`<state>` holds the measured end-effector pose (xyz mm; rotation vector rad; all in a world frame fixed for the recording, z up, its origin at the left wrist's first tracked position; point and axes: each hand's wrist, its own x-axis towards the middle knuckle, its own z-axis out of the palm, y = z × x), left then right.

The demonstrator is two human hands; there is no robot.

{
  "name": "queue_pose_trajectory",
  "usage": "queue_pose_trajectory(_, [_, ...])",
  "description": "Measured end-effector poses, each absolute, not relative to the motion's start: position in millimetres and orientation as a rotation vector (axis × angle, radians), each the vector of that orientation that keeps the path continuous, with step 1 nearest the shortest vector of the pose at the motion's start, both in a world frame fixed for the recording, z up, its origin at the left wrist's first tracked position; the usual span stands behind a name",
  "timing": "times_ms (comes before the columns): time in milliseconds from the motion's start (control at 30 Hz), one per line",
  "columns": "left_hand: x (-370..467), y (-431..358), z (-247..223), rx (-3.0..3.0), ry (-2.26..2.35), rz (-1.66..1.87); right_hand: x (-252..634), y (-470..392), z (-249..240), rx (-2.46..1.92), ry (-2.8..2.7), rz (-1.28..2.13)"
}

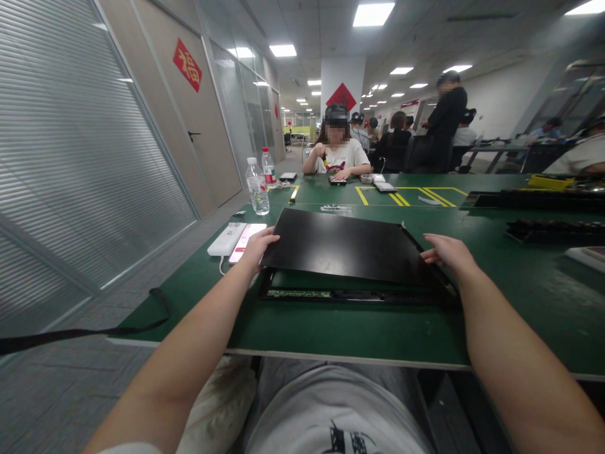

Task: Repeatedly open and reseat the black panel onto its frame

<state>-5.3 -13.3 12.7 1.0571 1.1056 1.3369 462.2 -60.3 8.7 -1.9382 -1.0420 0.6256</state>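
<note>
A thin black screen panel (pixel 340 243) lies tilted over a black rectangular frame (pixel 392 295), its left side raised. A strip of green circuit board (pixel 300 294) shows along the frame's near side. My left hand (pixel 258 248) grips the panel's left edge, thumb on top and the other fingers mostly hidden beneath. At the right side, my right hand (pixel 449 253) is open, its fingers stretched toward the panel's edge and the frame's right side. Whether those fingertips touch the panel or only the frame I cannot tell.
A phone (pixel 248 239) and a white power bank (pixel 227 239) lie left of the panel. Two bottles, one a clear bottle (pixel 258 186), stand behind them. Black strip-like parts (pixel 534 200) lie at right. Across the green table (pixel 350 334) sits a person (pixel 352 154).
</note>
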Motion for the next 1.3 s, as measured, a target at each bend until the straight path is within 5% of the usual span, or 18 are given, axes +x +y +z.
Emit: queue_pose_trajectory(1300, [2, -15, 7, 1.112, 1.160, 1.231, 474, -56, 5, -2.169, -1.172, 0.315])
